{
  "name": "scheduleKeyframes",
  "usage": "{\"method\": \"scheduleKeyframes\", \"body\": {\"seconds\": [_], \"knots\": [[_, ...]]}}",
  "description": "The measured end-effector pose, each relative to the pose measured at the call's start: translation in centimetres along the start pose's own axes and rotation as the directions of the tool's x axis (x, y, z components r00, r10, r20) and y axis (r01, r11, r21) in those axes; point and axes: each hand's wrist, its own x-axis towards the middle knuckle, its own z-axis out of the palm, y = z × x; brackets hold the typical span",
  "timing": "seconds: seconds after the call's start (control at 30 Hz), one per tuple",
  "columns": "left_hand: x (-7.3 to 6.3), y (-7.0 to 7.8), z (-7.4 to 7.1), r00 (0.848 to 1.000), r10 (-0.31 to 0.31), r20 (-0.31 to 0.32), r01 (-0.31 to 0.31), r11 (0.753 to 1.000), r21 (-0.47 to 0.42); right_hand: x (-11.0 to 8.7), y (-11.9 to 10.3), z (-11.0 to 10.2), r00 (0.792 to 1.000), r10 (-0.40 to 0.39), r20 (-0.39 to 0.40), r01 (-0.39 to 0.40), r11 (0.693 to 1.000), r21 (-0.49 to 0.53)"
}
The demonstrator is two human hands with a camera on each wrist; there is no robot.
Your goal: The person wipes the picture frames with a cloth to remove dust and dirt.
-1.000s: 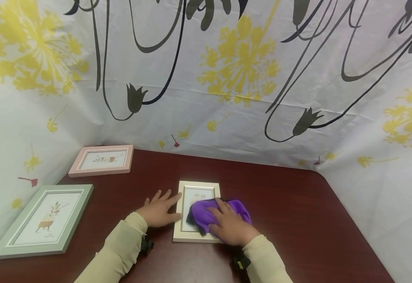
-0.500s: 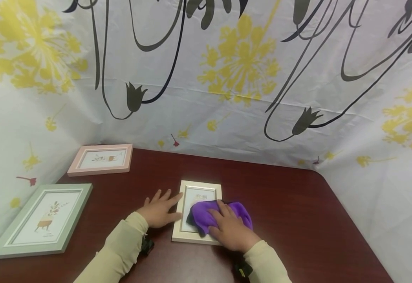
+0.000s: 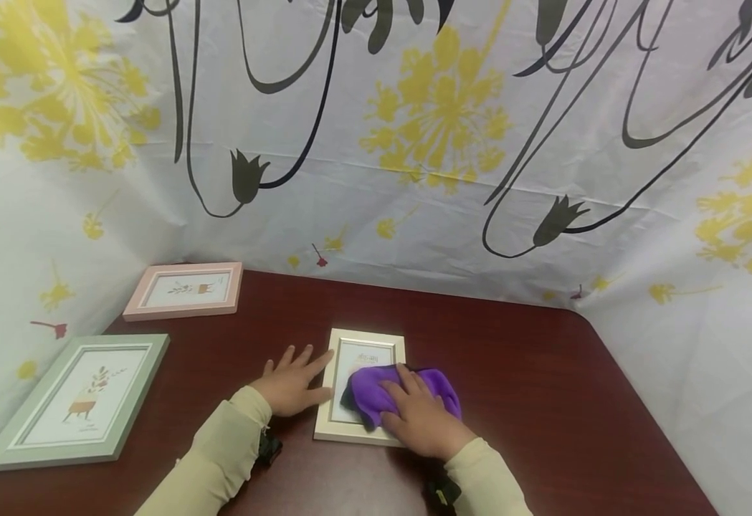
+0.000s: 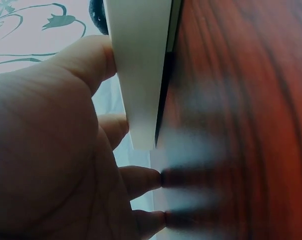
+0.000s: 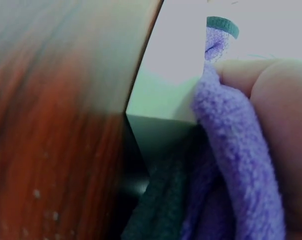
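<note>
A cream picture frame (image 3: pixel 350 433) lies face up on the dark red table, a printed card behind its pane. My left hand (image 3: pixel 288 385) is spread at its left side, thumb and index finger touching that edge. In the left wrist view, the other fingertips (image 4: pixel 153 220) reach down to the tabletop beyond the frame's corner. A purple cloth (image 3: pixel 369 390) with a dark green border covers the frame's lower right part. My right hand (image 3: pixel 424 423) lies over the cloth with fingers extended, pressing it onto the frame. In the right wrist view, the cloth hangs over the frame's side (image 5: pixel 165 90).
At the left of the table (image 3: pixel 511 373) lie a green picture frame (image 3: pixel 117 423) and, farther back, a pink one (image 3: pixel 185 313). A white sheet (image 3: pixel 324 236) with flower prints encloses the table at the back and both sides.
The cream frame has turned slightly clockwise since a second ago. My right hand and the cloth have shifted a little right and nearer. My left hand has barely moved.
</note>
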Motion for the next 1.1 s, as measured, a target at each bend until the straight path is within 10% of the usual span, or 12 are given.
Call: {"method": "scheduleKeyframes", "body": {"seconds": [0.67,1.1], "knots": [[0.4,0.6,0.3,0.988,0.083,-0.127,-0.084,0.996,-0.004,0.0,-0.1,0.3,0.999,0.038,0.004,-0.038,0.998,0.048],[-0.1,0.5,0.2,0.992,0.082,-0.098,-0.079,0.996,0.037,1.5,0.7,0.1,0.997,0.075,0.028,-0.075,0.997,-0.002]]}}
